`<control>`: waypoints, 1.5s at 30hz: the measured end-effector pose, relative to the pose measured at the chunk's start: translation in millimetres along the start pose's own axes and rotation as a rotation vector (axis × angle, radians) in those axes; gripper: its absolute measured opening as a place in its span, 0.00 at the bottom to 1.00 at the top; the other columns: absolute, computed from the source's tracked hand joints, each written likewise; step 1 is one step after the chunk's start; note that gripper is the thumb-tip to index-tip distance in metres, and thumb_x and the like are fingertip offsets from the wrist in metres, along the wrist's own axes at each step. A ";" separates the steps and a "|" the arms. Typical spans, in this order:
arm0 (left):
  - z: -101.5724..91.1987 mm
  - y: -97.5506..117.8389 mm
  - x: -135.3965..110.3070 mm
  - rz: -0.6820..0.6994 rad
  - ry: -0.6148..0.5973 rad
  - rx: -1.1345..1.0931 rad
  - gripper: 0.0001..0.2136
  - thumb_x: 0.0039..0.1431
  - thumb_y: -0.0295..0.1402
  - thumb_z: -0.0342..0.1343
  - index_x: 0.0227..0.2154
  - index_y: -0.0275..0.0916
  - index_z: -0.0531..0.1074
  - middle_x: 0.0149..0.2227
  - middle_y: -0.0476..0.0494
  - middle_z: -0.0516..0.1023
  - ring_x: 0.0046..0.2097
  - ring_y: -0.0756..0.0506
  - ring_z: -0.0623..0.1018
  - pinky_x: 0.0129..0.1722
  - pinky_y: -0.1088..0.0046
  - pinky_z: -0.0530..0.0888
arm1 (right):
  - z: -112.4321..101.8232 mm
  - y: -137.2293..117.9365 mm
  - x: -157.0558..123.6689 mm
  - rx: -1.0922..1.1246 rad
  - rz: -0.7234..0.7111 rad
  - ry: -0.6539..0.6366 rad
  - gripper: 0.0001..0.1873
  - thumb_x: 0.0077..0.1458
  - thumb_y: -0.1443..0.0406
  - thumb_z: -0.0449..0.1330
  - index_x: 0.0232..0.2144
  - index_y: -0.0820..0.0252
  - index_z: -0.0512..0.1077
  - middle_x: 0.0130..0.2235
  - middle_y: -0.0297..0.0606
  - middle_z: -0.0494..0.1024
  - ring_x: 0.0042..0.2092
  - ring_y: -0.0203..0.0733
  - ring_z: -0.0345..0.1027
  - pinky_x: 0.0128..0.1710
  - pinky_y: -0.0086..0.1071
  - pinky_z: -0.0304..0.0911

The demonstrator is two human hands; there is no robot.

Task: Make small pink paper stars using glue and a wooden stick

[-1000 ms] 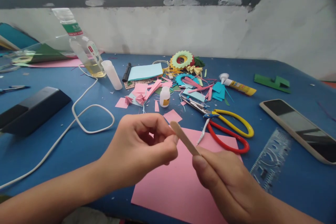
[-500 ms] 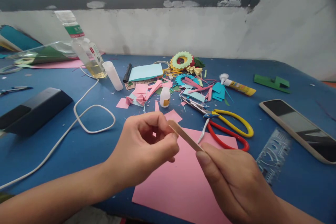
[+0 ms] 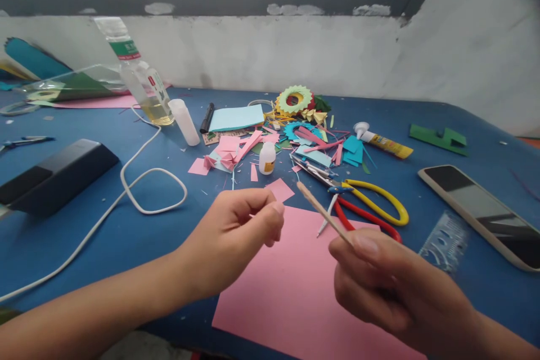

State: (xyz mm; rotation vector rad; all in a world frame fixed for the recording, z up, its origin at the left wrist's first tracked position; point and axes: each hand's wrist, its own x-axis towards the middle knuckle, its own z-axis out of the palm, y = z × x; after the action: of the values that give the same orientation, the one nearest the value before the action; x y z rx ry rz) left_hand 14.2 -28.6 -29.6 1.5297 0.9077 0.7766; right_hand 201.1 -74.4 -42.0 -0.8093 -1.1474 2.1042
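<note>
Between thumb and fingers, my right hand [image 3: 392,275] grips a flat wooden craft stick [image 3: 323,212], its far end pointing up and to the left. My left hand [image 3: 242,236] is closed, thumb pressed to the curled index finger; whether anything small sits in the pinch I cannot make out. Both hands hover above a pink sheet of paper [image 3: 287,292]. Just beyond the stick lie scissors [image 3: 375,202] with one yellow and one red handle. A small white bottle [image 3: 267,158] stands upright past my left hand.
Paper scraps [image 3: 248,146] and ring-shaped cutouts [image 3: 295,100] lie at the back. On the left are a tall bottle [image 3: 143,87], a white cable [image 3: 122,180] and a dark box-like device [image 3: 63,174]. A phone [image 3: 485,208], clear stencil ruler [image 3: 445,242] and yellow tube [image 3: 388,145] lie right.
The craft stick has moved right with my right hand, away from my left fingers, and turned more edge-on. My left hand stays nearly in place, still closed.
</note>
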 end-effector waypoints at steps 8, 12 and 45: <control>7.3 3.1 2.1 -0.020 -0.056 -0.179 0.05 0.52 0.31 0.59 0.32 0.38 0.76 0.32 0.46 0.77 0.31 0.51 0.76 0.27 0.81 0.74 | -3.3 7.2 9.3 0.299 0.112 -0.142 0.25 0.57 0.53 0.46 0.13 0.57 0.46 0.08 0.22 0.46 0.12 0.25 0.33 0.13 0.26 0.31; 6.2 1.4 4.0 -0.049 -0.029 -0.241 0.03 0.49 0.31 0.61 0.24 0.37 0.77 0.27 0.49 0.76 0.26 0.53 0.73 0.23 0.83 0.74 | -5.8 10.9 10.6 0.115 0.120 -0.088 0.26 0.60 0.51 0.41 0.17 0.59 0.56 0.11 0.24 0.52 0.13 0.27 0.40 0.14 0.25 0.35; 2.0 -1.0 3.2 0.164 0.036 0.070 0.04 0.55 0.29 0.56 0.28 0.39 0.76 0.27 0.52 0.77 0.28 0.53 0.74 0.23 0.84 0.74 | 6.0 7.7 5.1 -0.610 -0.152 0.284 0.17 0.63 0.57 0.40 0.31 0.58 0.63 0.18 0.26 0.61 0.19 0.29 0.52 0.18 0.23 0.50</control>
State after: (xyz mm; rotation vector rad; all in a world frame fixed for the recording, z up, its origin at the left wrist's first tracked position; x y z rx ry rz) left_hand 17.4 -26.7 -30.9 1.6714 0.8514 0.9005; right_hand 191.8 -77.1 -47.2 -1.2016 -1.6487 1.4572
